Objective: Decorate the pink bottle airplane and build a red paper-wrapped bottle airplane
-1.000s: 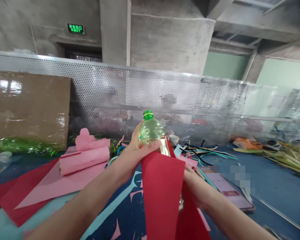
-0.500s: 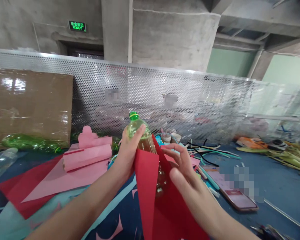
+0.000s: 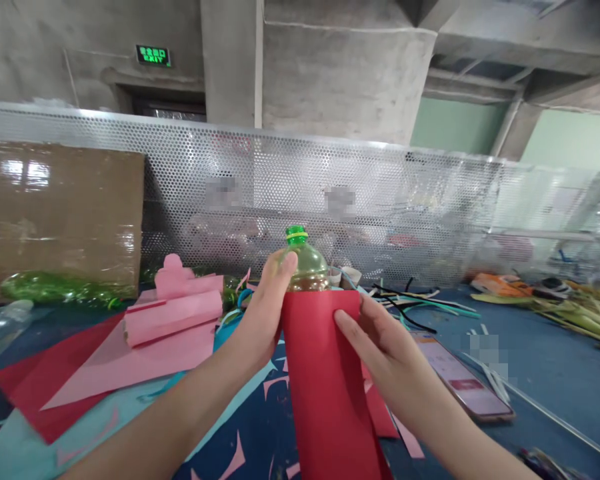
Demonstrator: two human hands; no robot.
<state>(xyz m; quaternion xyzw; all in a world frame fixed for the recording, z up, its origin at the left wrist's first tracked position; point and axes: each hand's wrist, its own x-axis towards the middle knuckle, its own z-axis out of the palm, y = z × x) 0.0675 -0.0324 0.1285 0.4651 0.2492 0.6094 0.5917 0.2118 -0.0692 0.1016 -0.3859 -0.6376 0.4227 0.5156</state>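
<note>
"How are the arms set?"

"Both reach forward, bare. The left forearm [image 3: 170, 415] slants up from the lower left, the right forearm [image 3: 447, 417] from the lower right, so they converge toward the middle."

"And the left hand [image 3: 267, 307]?"

"Slightly the higher one, gripping, with its thumb [image 3: 288, 268] pointing upward on the near side. Its other fingers are hidden behind, so I can't swear to how they curl."

"The right hand [image 3: 383, 333]?"

"Lower, the back of it partly toward us. Its thumb reaches leftward and presses from the near side; the visible fingers bend around behind, making a pinch."

"Touching each other?"

"No, apart."
</note>
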